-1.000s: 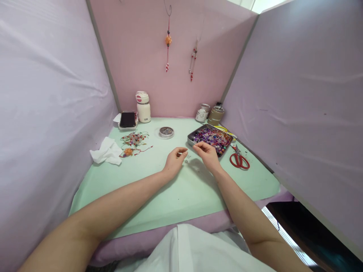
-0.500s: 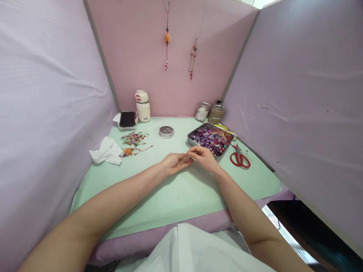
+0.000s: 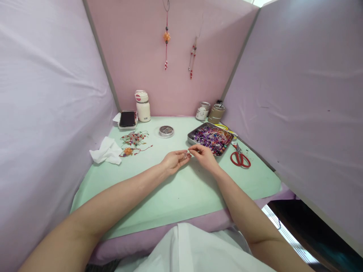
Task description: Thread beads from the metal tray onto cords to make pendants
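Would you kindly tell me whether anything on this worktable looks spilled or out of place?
Nothing major: the white tissue on the left lies crumpled, and tiny scraps beside the red-handled scissors look scattered rather than gathered up.

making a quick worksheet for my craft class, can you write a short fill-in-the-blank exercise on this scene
The left hand is turned palm ____, with small clear pieces on it. The scissors have ____ handles. The metal tray holds cords and many small round ____.

Missing words: up; red; beads.
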A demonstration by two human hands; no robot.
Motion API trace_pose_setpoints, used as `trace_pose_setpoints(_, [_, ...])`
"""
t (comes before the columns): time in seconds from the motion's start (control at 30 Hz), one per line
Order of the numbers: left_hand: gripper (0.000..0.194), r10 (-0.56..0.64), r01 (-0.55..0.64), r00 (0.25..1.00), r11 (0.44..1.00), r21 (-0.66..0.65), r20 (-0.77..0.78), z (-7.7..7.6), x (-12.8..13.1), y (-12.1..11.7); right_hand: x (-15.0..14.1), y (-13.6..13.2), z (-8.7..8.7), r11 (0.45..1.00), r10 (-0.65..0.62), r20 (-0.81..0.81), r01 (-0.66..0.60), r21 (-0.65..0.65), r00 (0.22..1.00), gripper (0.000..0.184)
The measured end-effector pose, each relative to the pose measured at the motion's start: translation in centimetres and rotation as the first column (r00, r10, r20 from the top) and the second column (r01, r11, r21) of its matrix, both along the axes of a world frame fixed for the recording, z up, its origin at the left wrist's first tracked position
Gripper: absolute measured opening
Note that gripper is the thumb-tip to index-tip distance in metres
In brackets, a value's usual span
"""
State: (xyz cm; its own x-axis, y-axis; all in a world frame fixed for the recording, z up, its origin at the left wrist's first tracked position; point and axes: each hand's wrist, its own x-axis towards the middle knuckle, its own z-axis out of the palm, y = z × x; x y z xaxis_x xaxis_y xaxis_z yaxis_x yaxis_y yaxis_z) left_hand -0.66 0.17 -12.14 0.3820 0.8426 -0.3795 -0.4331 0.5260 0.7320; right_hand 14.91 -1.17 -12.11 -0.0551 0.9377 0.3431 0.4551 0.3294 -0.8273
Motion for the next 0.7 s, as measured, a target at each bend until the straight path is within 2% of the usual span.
trace_pose_setpoints(0.17, [0.014, 0.027, -0.028, 0.999, 0.999, 0.044, 0.023, -0.51, 0.02, 0.23, -0.01, -0.02, -0.06, 0.987, -0.061, 0.210, 0.028, 0.156, 0.976, 0.014])
trace_pose_setpoints(0.33, [0.014, 0.049, -0.051, 0.998, 0.998, 0.046, 0.027, -0.20, 0.03, 0.09, 0.08, -0.22, 0.14, 0.959, -0.123, 0.344, 0.022, 0.283, 0.931, 0.015])
trace_pose_setpoints(0.5, [0.014, 0.041, -0.043, 0.999, 0.997, 0.058, 0.026, -0.03, 0.05, -0.08, -0.05, -0.58, 0.34, 0.944, -0.176, 0.396, 0.040, 0.328, 0.901, 0.016])
trace_pose_setpoints(0.7, [0.015, 0.043, -0.044, 0.999, 0.997, 0.066, 0.010, 0.11, 0.09, -0.34, -0.19, -0.65, 0.40, 0.949, -0.201, 0.420, 0.069, 0.309, 0.885, 0.017])
